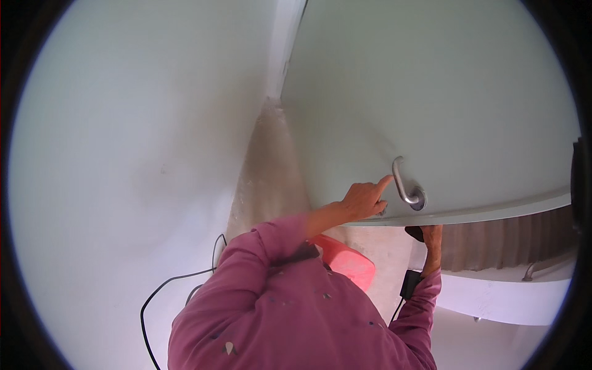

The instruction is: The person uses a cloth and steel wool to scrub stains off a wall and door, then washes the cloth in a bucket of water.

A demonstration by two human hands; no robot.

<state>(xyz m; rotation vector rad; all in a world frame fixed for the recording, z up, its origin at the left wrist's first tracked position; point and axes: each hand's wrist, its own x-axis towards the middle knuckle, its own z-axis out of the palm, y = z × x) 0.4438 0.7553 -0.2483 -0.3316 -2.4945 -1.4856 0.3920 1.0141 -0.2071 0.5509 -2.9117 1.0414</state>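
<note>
A pale green door [462, 101] stands before me, with its near edge [490, 215] crossing the view. Its metal lever handle [401, 185] is mounted close to that edge. My left hand [367, 199] is over the door just left of the lever. Its index finger is stretched to the lever, touching or very near it, while the thumb is over a small metal fitting [383, 211]. My right hand [431, 236] is at the far side of the edge, its fingers mostly hidden by the door. A dark rounded thing [415, 233] is beside it; whether I grip it is unclear.
A pale wall [115, 138] rises on the left, meeting a bare floor [273, 162]. Below my left forearm is a red plastic object [349, 261]. A black cable [144, 310] loops at left. A small black device [410, 283] with a cord is at my right forearm. Ridged brown material [504, 243] is at right.
</note>
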